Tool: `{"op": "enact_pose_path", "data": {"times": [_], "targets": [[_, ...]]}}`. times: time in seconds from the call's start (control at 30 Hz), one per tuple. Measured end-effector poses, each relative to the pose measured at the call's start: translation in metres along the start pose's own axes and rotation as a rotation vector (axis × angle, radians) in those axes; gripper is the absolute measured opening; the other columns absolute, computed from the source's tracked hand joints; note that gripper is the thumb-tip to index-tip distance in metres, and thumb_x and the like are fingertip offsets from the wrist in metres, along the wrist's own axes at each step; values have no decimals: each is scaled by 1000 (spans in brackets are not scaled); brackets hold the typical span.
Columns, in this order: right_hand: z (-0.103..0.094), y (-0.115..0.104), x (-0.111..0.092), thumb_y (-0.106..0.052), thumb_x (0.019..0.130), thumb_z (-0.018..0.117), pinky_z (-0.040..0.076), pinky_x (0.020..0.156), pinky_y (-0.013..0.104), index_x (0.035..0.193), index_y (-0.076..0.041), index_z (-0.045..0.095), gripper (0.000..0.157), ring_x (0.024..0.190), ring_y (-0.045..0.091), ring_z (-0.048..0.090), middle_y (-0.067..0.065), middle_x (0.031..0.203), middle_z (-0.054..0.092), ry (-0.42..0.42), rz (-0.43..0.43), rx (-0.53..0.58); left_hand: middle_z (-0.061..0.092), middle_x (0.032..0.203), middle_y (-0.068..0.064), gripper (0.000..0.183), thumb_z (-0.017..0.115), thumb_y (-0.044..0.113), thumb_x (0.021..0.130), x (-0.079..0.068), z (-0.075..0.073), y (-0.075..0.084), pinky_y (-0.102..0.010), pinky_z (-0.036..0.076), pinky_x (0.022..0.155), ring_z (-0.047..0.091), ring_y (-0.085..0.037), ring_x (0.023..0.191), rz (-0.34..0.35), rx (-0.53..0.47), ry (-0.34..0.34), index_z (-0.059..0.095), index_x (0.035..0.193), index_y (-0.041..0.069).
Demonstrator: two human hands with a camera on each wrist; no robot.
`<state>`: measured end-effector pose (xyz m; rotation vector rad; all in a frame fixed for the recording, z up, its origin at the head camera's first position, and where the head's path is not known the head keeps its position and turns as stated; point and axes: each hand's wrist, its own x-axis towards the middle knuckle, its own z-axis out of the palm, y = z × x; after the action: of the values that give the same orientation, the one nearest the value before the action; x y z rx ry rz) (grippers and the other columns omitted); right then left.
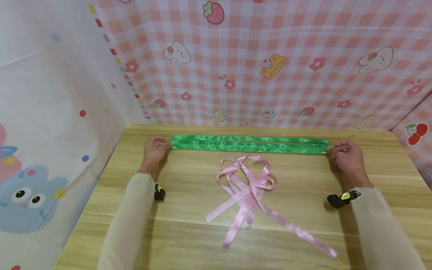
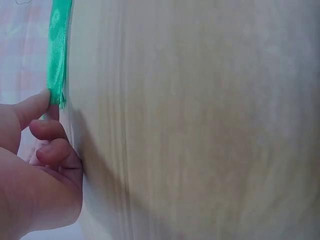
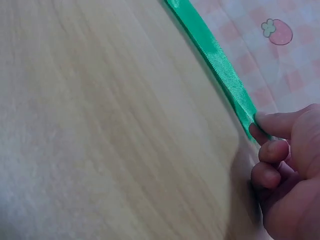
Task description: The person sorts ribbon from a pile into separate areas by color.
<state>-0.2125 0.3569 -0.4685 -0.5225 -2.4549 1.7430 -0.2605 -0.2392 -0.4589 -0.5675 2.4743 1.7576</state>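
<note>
A shiny green ribbon [image 1: 249,147] stretches in parallel strips across the far part of the table in the head view. At its left end my left hand [image 1: 155,152] pinches it between thumb and finger; the left wrist view shows the thumb on the ribbon's end [image 2: 58,65]. My right hand [image 1: 347,157] pinches the opposite end, and in the right wrist view the other fingers [image 3: 274,151] are curled below that pinch. Nearer the front lies a loosely looped pink ribbon [image 1: 251,187], its tails spread out, touched by neither hand.
The wooden table [image 1: 189,232] runs back to a pink checked cloth [image 1: 243,56] hanging behind it. A white patterned cloth [image 1: 60,93] hangs on the left. A black wrist camera sits on each wrist, the right one [image 1: 339,200] close above the wood.
</note>
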Motion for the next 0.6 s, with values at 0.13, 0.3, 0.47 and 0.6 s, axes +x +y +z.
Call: {"op": "enact_pose_path", "data": {"times": [0.13, 0.3, 0.47, 0.6], "targets": [[-1, 3, 1, -13, 92, 69, 41, 44, 17, 97, -12, 47, 22, 46, 0, 46, -20, 61, 50, 22, 21, -47, 63, 117, -10, 49, 70, 12, 92, 0, 2, 0, -21, 47, 80, 59, -11, 91, -23, 14, 10, 47, 134, 2], [2, 7, 1, -12, 89, 72, 41, 46, 15, 95, -14, 48, 24, 49, -3, 47, -20, 62, 48, 87, 33, -47, 63, 113, -8, 50, 73, 12, 89, 0, 2, -2, -23, 47, 79, 58, -14, 92, -66, 8, 38, 49, 132, 4], [6, 7, 2, -9, 87, 73, 40, 44, 13, 92, -14, 48, 26, 46, -5, 45, -20, 58, 46, 131, 51, -5, 62, 122, -12, 52, 74, 15, 89, -1, 3, -3, -27, 46, 87, 57, -20, 103, -91, 20, 54, 48, 134, 5], [7, 8, 3, -10, 87, 73, 40, 43, 14, 92, -15, 47, 27, 43, -3, 46, -21, 56, 46, 134, 66, 7, 62, 123, -13, 53, 75, 16, 89, 2, 4, -4, -29, 46, 91, 58, -23, 106, -90, 8, 64, 48, 134, 5]]}}
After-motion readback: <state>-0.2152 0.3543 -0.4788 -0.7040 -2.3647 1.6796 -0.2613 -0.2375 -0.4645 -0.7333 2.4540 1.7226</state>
